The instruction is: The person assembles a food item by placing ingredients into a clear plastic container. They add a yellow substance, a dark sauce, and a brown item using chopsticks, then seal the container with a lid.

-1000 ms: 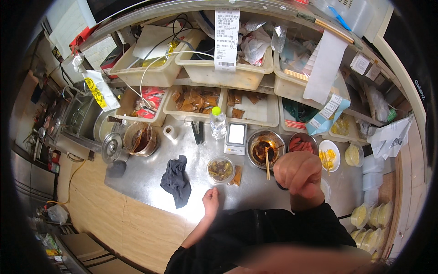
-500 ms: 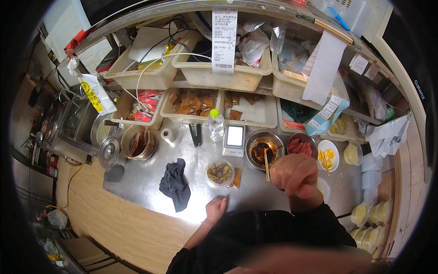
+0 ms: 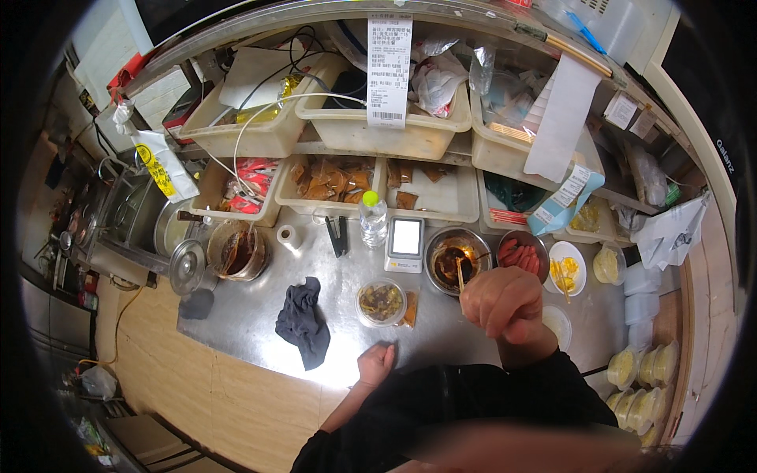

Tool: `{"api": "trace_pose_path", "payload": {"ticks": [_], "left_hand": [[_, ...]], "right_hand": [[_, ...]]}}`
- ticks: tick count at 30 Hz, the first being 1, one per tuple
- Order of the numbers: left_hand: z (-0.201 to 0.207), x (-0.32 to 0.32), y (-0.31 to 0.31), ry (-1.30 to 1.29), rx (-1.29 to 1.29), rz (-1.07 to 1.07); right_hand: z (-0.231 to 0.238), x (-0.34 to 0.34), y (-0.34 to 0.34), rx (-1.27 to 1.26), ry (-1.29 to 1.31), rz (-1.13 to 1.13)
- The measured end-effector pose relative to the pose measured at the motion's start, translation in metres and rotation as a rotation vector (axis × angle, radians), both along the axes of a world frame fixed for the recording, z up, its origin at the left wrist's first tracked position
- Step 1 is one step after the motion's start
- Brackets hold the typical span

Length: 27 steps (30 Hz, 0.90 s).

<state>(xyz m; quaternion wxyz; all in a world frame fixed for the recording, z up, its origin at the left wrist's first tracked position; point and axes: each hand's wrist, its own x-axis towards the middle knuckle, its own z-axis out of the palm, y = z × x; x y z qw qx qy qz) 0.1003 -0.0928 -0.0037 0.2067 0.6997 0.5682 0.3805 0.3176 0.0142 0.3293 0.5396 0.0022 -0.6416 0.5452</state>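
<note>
My right hand is closed around a pair of wooden chopsticks. Their tips dip into dark brown sauce in a metal bowl, just beyond the hand. Down at the counter's front edge rests my left hand, its fingers curled and nothing visible in them. Nearest to it is a round clear tub of yellow-brown food, with a small brown sachet beside it. To the right of the sauce bowl sits another bowl holding reddish, sausage-like pieces.
A white plate of yellow pieces stands at right, near stacked tubs. Behind the bowls are a small scale and a green-capped bottle. A dark cloth lies left. Bins line the shelf.
My right hand has shifted slightly to the left, and the chopsticks have turned a little within the sauce bowl. My left hand stays near the counter edge.
</note>
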Motion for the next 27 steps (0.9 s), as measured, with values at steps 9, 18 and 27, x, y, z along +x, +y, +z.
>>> {"api": "trace_pose_path", "payload": {"ticks": [9,18,27], "left_hand": [[0.002,0.0,0.001,0.005,0.007,-0.003],[0.007,0.0,0.002,-0.007,0.016,-0.016],[0.002,-0.001,0.002,-0.021,0.02,-0.012]], "right_hand": [[0.0,-0.004,0.002,-0.003,0.006,0.024],[-0.001,-0.007,0.003,0.004,-0.027,0.039],[0.0,-0.016,0.007,0.049,-0.027,0.025]]}}
